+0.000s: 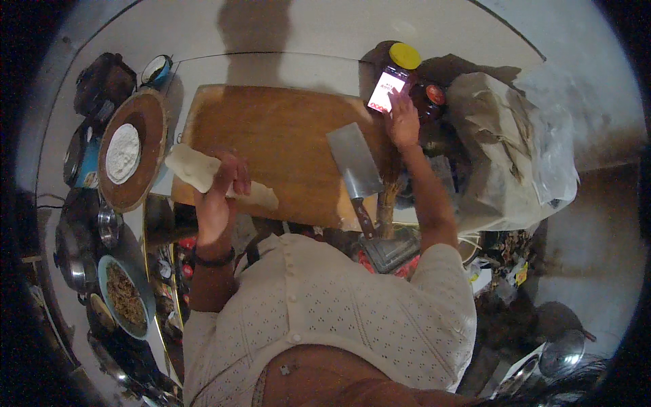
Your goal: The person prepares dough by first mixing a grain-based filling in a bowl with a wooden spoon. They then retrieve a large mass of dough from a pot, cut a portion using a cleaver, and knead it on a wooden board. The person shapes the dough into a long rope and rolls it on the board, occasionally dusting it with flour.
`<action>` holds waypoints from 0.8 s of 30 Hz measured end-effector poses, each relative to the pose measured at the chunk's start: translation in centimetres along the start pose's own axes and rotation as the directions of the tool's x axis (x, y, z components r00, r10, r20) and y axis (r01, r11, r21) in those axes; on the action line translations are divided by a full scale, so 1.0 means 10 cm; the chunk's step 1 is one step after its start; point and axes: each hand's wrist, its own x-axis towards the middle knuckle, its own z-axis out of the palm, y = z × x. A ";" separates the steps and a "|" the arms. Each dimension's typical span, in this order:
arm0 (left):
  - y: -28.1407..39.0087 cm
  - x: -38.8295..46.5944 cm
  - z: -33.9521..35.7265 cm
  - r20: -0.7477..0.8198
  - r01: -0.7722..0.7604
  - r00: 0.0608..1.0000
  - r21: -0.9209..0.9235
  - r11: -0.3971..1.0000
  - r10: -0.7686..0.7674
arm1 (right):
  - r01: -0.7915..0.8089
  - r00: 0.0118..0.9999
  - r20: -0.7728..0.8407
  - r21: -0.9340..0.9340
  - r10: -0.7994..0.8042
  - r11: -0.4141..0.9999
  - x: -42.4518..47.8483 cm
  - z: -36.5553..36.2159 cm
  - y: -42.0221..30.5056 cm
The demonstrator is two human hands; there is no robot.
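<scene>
My left hand (218,185) grips a thick roll of pale dough (190,165) above the left front of a wooden cutting board (274,127). The dough sticks out on both sides of my fingers. At the back right, my right hand (404,122) touches the lit screen of a smartphone (385,87) with its fingertips. The phone leans, tilted, against a jar with a yellow lid (405,55). A cleaver (354,160) lies on the board's right part, its dark wooden handle (362,217) reaching past the front edge.
On the left, a bowl of white flour (122,152) rests on a round brown board (152,117). Nearer me stands a pale bowl of brown filling (124,295). A dark jar with a red-marked lid (435,95) and a large beige bag (491,152) stand at right.
</scene>
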 end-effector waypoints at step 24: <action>0.10 -0.02 0.13 -0.066 0.071 0.995 -0.022 0.997 -0.072 | -0.025 0.936 0.352 -0.012 0.028 1.000 0.07 -0.02 -0.08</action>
